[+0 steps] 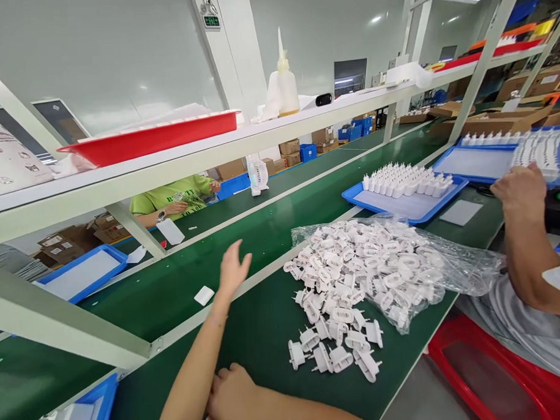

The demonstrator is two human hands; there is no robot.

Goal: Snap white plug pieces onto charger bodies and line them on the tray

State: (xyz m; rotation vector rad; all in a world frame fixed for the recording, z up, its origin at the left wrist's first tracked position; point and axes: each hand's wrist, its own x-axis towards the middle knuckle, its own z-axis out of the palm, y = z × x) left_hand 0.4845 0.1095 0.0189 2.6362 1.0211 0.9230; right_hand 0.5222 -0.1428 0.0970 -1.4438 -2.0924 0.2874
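My left hand (234, 270) reaches out over the green conveyor belt, fingers apart, with nothing in it. Left of it on the belt lies a small white plastic piece (203, 295), apart from the hand. Close beside my left forearm, low over the green worktop, is my right hand (232, 395). Its fingers are curled and partly hidden, so what they hold, if anything, does not show. To the right of both hands, loose white plug housings (341, 315) with pins spread out from a large heap, partly in a clear plastic bag (466, 268).
A blue tray (413, 217) of upright white parts stands beyond the heap. At right, a co-worker's hand (520, 189) is at another tray. Overhead, a shelf (181, 153) carries a red tray (167, 137) and a squeeze bottle (285, 90). A shelf post (67, 315) slants at left.
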